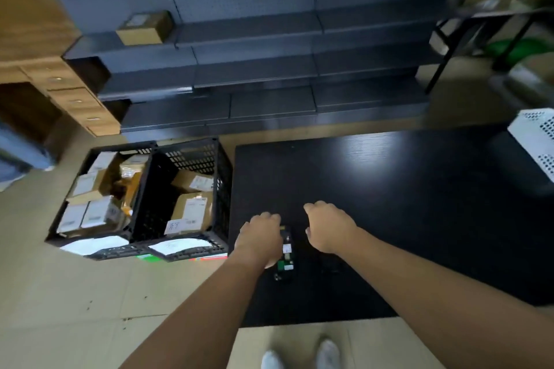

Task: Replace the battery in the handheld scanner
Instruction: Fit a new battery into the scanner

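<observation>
Scanner (pixel 286 252) on black table (pixel 419 219), crates (pixel 144 204) beside

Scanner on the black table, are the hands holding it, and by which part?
The left hand rests on the scanner's left side, though a closed grip cannot be told. The right hand, loosely curled, hovers apart from it, holding nothing visible.

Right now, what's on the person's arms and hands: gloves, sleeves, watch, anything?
Nothing worn in view. The left hand and right hand are bare, no gloves. Both forearms are bare to the frame edge: no sleeves, watch or bands, and no rings that I can make out. No markings visible.
</observation>
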Tool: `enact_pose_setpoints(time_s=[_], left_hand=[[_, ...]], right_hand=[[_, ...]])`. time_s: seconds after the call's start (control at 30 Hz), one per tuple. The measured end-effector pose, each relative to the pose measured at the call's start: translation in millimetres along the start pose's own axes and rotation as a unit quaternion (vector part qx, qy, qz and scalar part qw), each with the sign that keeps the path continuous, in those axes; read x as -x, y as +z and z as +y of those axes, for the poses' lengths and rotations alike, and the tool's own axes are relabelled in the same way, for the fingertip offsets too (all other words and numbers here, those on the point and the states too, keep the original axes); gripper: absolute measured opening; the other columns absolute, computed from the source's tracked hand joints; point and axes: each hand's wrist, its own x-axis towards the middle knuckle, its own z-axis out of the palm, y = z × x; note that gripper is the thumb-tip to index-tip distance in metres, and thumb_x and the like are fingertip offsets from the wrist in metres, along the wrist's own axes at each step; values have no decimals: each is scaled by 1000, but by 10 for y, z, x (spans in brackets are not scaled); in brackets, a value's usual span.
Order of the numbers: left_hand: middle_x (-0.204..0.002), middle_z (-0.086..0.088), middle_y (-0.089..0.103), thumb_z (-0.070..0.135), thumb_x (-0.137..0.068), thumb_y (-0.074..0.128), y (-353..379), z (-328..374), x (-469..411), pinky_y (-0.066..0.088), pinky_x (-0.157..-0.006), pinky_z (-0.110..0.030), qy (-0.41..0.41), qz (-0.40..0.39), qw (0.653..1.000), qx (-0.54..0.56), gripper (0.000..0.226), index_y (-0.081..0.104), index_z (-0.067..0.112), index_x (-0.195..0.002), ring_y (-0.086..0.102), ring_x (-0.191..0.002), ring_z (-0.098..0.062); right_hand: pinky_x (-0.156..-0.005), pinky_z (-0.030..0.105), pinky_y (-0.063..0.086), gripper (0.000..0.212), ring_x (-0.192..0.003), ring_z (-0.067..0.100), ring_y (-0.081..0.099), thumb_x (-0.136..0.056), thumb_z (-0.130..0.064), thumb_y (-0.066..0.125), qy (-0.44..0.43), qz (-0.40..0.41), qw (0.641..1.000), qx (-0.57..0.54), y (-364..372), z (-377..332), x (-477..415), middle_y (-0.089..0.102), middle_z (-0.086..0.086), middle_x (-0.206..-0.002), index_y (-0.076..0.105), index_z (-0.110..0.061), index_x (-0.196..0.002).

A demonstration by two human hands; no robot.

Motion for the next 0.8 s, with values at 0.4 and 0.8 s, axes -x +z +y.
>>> enact_pose_setpoints(time_s=[0.4,0.8], left_hand=[[-141,-12,54,15,-95,52,615,-748,53,43,-106,-39,-101,-37,981,160,45,50,10,-139,49,-132,-30],[-112,-14,57,10,-95,54,1563,-1083,11,48,-84,-33,-192,-13,917,350,24,58,12,-118,61,-97,-33]], right_hand=[[-99,40,50,44,-123,29,54,-96,-26,55,5,-60,989,-138,797,-630,-238,54,8,-134,49,-12,-137],[-93,32,48,38,-115,28,61,-94,-15,56,129,-78,949,-278,1794,-1135,-620,65,13,-125,56,-5,-131]])
